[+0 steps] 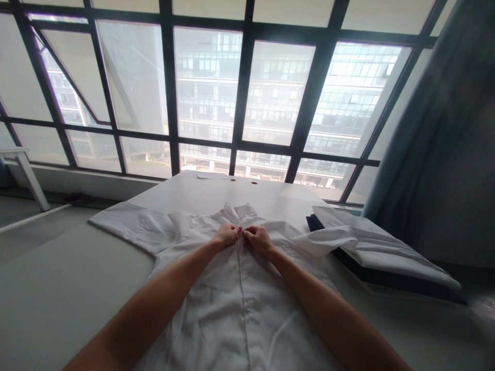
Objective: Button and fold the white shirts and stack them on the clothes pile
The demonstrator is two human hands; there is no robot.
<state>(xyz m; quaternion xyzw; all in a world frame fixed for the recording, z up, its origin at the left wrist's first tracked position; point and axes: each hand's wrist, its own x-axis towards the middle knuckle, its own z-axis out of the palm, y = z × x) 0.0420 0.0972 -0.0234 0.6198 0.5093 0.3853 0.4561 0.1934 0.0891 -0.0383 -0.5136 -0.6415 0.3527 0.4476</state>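
White shirt (216, 314) spread front-up on a pale table (270, 195), collar (240, 210) toward the windows (209, 85). 2 bare forearms reach over it from the near side. Left hand (229, 234): fingers closed, pinching the shirt's front opening just below the collar. Right hand (258, 238): same grip, thumb and fingers together on the cloth, fingertips almost meeting the left's. Whether a button sits between them, I cannot tell. Left sleeve (143, 226) lies out flat, wrinkled; on the right, loose white cloth runs over a pile of folded white and dark fabric (402, 257). 2 dark holes (254, 183) at the table's far end. Grey-blue curtain (433, 129) hangs to the right.
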